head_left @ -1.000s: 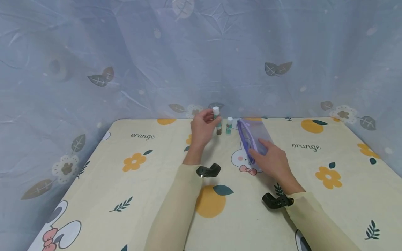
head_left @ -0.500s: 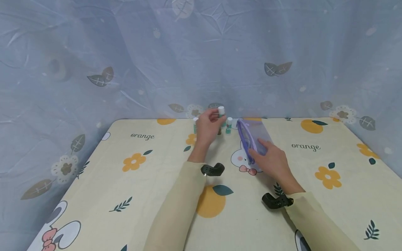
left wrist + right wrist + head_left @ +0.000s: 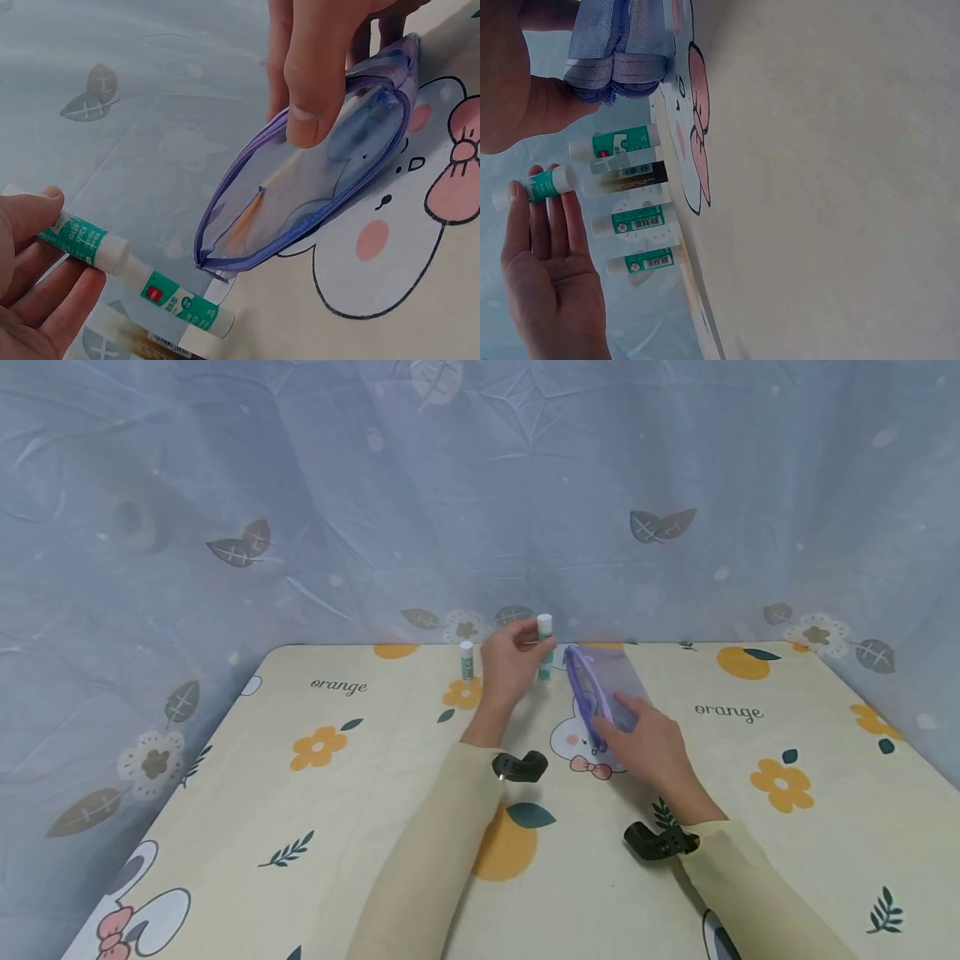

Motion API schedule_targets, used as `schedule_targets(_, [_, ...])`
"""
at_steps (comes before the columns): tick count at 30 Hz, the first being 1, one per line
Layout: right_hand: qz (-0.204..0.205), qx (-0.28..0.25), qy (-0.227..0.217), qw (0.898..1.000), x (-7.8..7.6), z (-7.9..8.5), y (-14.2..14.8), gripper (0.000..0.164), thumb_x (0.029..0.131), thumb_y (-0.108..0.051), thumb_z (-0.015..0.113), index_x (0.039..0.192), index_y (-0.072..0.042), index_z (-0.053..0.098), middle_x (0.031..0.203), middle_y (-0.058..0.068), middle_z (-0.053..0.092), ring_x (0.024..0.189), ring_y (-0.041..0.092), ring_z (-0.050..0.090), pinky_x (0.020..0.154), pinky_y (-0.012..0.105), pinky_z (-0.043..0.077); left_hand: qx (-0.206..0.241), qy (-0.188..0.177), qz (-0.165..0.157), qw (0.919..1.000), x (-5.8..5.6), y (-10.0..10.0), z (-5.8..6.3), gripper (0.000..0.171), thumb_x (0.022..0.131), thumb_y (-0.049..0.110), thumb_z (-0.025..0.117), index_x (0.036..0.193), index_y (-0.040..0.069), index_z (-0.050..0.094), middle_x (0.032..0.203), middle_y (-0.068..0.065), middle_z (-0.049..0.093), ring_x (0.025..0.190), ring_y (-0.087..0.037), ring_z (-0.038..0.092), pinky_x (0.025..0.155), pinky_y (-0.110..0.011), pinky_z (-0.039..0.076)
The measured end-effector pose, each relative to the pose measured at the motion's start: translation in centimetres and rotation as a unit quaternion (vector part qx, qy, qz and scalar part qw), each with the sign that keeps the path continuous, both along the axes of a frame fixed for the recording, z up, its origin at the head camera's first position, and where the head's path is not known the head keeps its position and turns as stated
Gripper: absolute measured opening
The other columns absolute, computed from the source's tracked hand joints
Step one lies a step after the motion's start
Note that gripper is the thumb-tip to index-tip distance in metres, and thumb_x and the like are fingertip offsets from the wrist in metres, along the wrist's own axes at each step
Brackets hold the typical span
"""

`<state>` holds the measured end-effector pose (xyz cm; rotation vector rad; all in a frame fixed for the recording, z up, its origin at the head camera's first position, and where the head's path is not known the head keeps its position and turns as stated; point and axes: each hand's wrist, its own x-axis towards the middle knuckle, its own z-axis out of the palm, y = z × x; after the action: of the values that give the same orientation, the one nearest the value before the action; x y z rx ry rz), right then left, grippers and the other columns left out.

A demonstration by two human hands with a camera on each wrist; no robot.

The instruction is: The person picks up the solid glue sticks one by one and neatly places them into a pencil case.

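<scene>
In the head view, taking twelve o'clock as the far edge of the table, the left hand (image 3: pixel 508 664) pinches a slim, white-capped plastic glue stick with a green label (image 3: pixel 81 236), the thumb on one side and the fingers on the other, drawn in around the barrel; the stick's lower end is close above a matching upright glue stick (image 3: pixel 182 301), and whether the two touch cannot be told; at nine o'clock from that hand another green-labelled stick (image 3: pixel 467 662) stands upright on the cream, orange-printed tablecloth (image 3: pixel 397 752); the right wrist view shows a dark brown-and-gold tube (image 3: pixel 630 179) and one more green-labelled glue stick (image 3: pixel 640 219) standing in the row between; between three and four o'clock from the left hand rests a translucent lilac pouch with purple edging (image 3: pixel 630 681), its long mouth gaping toward nine o'clock; an orange shape shows through the mouth, inside or beneath cannot be told; the right hand (image 3: pixel 651 747), at the pouch's five o'clock end, grips it with thumb and fingers partly parted, the pouch's edge between them; the pouch partly overlaps a printed white rabbit (image 3: pixel 572 740); black wrist devices (image 3: pixel 521 767) sit at both cream sleeves (image 3: pixel 431 852)
</scene>
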<state>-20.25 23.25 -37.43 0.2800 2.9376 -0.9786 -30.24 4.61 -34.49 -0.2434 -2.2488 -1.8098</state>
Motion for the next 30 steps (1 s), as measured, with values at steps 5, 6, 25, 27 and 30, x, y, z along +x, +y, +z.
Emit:
schedule_targets(5, [-0.003, -0.004, -0.005, 1.0, 0.0, 0.1, 0.0, 0.078, 0.106, -0.051, 0.054, 0.168, -0.012, 0.028, 0.168, 0.032, 0.033, 0.149, 0.053, 0.042, 0.116, 0.069, 0.045, -0.003, 0.005, -0.006, 1.0, 0.0, 0.5, 0.1, 0.038, 0.095, 0.017, 0.081, 0.13, 0.005, 0.072, 0.125, -0.013, 0.078, 0.112, -0.026, 0.077, 0.097, -0.032, 0.063])
schedule_targets(6, [-0.003, -0.004, -0.005, 1.0, 0.0, 0.1, 0.0, 0.078, 0.106, -0.051, 0.054, 0.168, -0.012, 0.028, 0.168, 0.032, 0.034, 0.148, 0.053, 0.042, 0.116, 0.068, 0.046, -0.005, 0.008, -0.007, 0.9999, 0.0, 0.6, 0.1, 0.037, 0.096, 0.017, 0.08, 0.13, 0.005, 0.072, 0.125, -0.013, 0.078, 0.112, -0.026, 0.077, 0.097, -0.032, 0.063])
schedule_targets(25, [-0.003, -0.011, -0.004, 1.0, 0.0, 0.2, 0.1, 0.079, 0.106, -0.051, 0.054, 0.169, -0.012, 0.027, 0.167, 0.032, 0.036, 0.146, 0.052, 0.045, 0.114, 0.068, 0.048, -0.034, 0.0, -0.016, 0.9993, 0.3, 3.3, 0.9, 0.039, 0.098, 0.019, 0.078, 0.133, 0.005, 0.069, 0.125, -0.014, 0.078, 0.113, -0.026, 0.077, 0.098, -0.034, 0.063])
schedule_targets(27, [-0.001, -0.01, -0.002, 1.0, 0.0, 0.2, 0.2, 0.08, 0.106, -0.051, 0.055, 0.169, -0.011, 0.027, 0.167, 0.032, 0.036, 0.144, 0.051, 0.047, 0.113, 0.067, 0.049, -0.034, -0.002, -0.017, 0.9993, 0.4, 3.6, 0.8, 0.04, 0.098, 0.019, 0.078, 0.134, 0.004, 0.068, 0.125, -0.015, 0.077, 0.113, -0.028, 0.077, 0.097, -0.035, 0.063])
schedule_targets(30, [0.001, -0.01, -0.001, 1.0, 0.0, 0.2, 0.3, 0.08, 0.106, -0.051, 0.055, 0.169, -0.011, 0.027, 0.167, 0.032, 0.037, 0.144, 0.05, 0.047, 0.112, 0.066, 0.05, -0.042, -0.006, -0.019, 0.9989, 0.4, 4.0, 0.5, 0.041, 0.098, 0.018, 0.078, 0.135, 0.004, 0.067, 0.124, -0.016, 0.077, 0.111, -0.028, 0.077, 0.095, -0.035, 0.064])
